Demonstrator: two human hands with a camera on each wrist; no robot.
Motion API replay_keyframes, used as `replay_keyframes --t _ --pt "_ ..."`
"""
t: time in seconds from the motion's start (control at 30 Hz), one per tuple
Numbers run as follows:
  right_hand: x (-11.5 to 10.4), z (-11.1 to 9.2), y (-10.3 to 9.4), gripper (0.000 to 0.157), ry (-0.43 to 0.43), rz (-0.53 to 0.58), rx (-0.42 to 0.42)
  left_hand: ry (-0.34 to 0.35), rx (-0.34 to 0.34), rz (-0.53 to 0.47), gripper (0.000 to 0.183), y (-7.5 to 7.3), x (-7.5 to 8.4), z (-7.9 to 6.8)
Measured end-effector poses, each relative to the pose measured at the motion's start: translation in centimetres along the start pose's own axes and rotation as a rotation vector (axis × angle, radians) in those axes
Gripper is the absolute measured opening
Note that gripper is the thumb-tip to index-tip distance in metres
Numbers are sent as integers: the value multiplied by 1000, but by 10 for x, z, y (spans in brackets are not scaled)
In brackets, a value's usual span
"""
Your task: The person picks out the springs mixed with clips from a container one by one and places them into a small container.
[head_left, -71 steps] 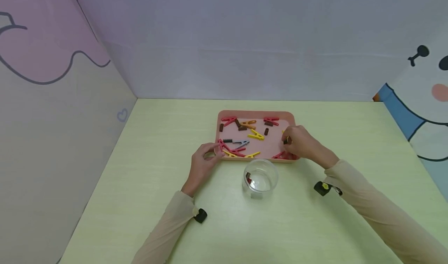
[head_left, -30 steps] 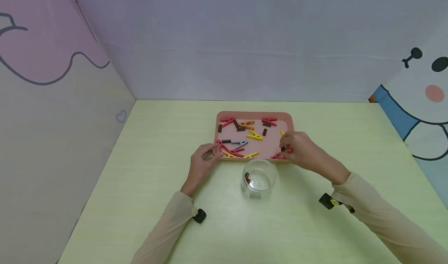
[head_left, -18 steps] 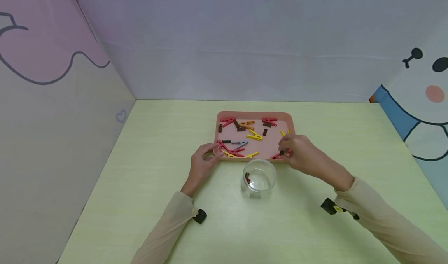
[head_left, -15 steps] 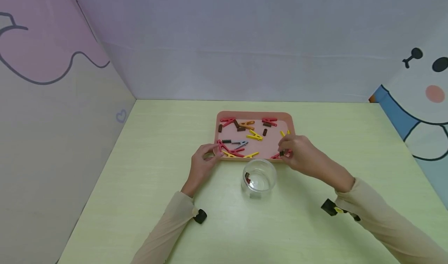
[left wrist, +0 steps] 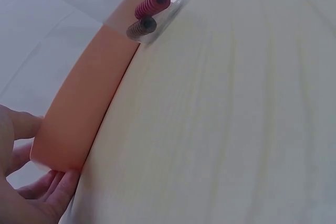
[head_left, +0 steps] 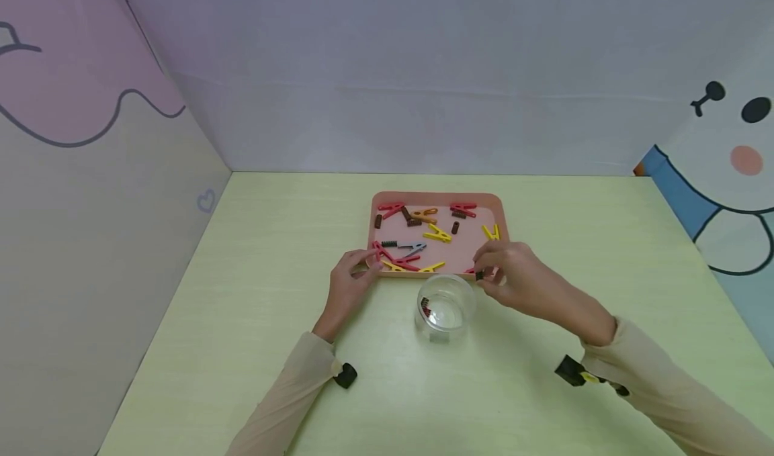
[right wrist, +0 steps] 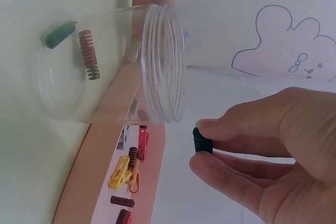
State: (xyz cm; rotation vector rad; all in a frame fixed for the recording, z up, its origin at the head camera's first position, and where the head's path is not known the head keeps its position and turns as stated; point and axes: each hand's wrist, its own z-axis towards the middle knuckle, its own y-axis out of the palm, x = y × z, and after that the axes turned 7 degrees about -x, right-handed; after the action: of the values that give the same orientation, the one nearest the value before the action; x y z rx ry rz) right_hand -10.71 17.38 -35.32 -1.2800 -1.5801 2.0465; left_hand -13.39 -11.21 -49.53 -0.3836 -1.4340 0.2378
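Note:
My left hand point(head_left: 349, 287) grips the near left corner of a shallow pink tray point(head_left: 438, 197), fingers and thumb around its wall in the left wrist view. Between thumb and fingertips my right hand point(head_left: 523, 273) pinches a dark green coil spring point(right wrist: 202, 142), held over the tray's front edge. Just left of that hand stands a clear, open plastic jar point(right wrist: 164, 64). On the jar's bottom lie a green spring point(right wrist: 60, 34), a red spring point(left wrist: 152, 4) and a brown spring point(left wrist: 140, 28).
Inside the tray lie several plastic clips, among them a yellow clip point(head_left: 438, 234), a grey clip point(head_left: 414, 247) and an orange clip point(head_left: 424, 214). Several brown springs are scattered among them, such as a short spring point(head_left: 455, 228). Behind the pale table point(head_left: 290, 214) rises a fabric backdrop point(head_left: 387, 73).
My right hand has moved from the tray's right side toward its front edge, closer to the jar, carrying the spring. A yellow clip behind it came into view. My left hand stays put.

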Motion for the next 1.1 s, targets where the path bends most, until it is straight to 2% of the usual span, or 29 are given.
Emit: replay_keyframes --t 0.2,0.4,0.7,1.1 --pt "-8 -2 0 16 21 25 -30 -19 2 -5 32 0 0 0" --pt "-14 -4 2 18 9 38 -35 -29 -6 -4 33 0 -3 1" --pt "-23 -4 7 13 -21 21 -53 -44 -11 8 35 0 -4 1" --pt "-30 -6 14 13 37 45 -106 -26 -11 -6 34 0 -2 1"
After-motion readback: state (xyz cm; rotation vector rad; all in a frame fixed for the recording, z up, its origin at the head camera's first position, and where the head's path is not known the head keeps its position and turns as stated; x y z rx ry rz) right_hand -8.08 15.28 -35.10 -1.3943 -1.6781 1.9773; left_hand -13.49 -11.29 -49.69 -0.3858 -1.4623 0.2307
